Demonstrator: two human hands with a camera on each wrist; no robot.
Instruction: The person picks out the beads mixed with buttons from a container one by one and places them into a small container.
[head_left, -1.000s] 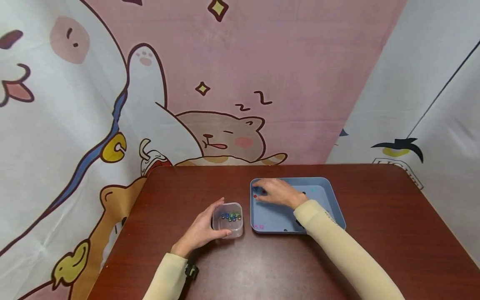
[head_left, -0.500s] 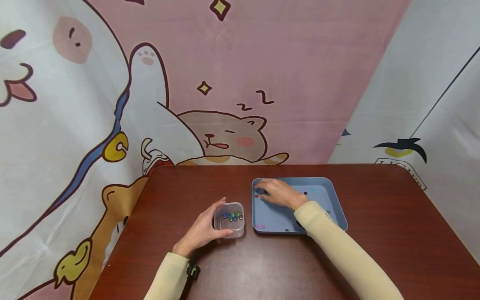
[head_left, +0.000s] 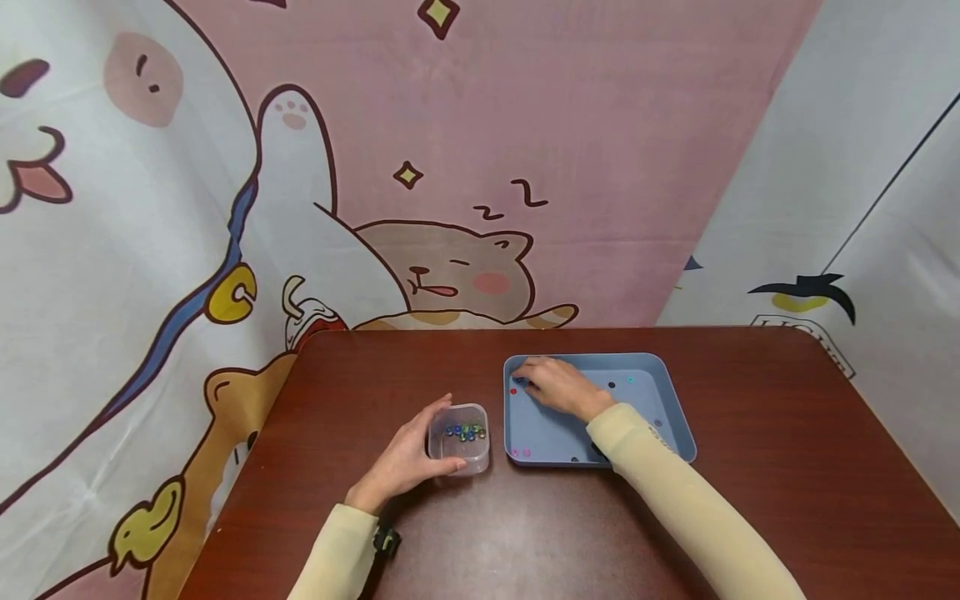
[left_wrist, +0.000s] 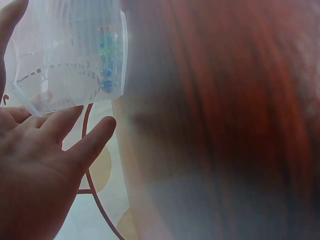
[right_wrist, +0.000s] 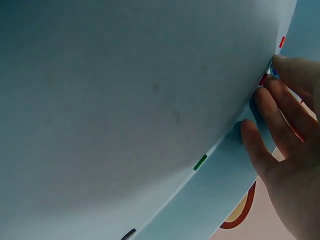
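My left hand [head_left: 408,454] holds a clear plastic container [head_left: 458,458] upright on the table, thumb and fingers around its side. Blue and green glass marbles [head_left: 465,432] lie inside it; the left wrist view shows blue ones [left_wrist: 106,85] low through the wall. In the far left corner of the blue-grey tray [head_left: 555,450], my right hand [head_left: 564,387] reaches down. Thumb and index finger close on a blue marble [right_wrist: 274,71], mostly covered by the fingertips. Just beside them lies a dark red flat disc [right_wrist: 263,79]. A bright red disc [head_left: 513,391] is close by.
Other small flat pieces are scattered in the tray: two pink [head_left: 521,453], a black one [head_left: 611,385], a turquoise one [head_left: 631,380] and a grey one [head_left: 658,422]. The brown table [head_left: 780,433] surrounds it. A printed curtain [head_left: 585,167] hangs behind.
My right hand's fingers have drawn closer together over the blue marble and shifted slightly in the tray's corner. My left hand and the container stay in place.
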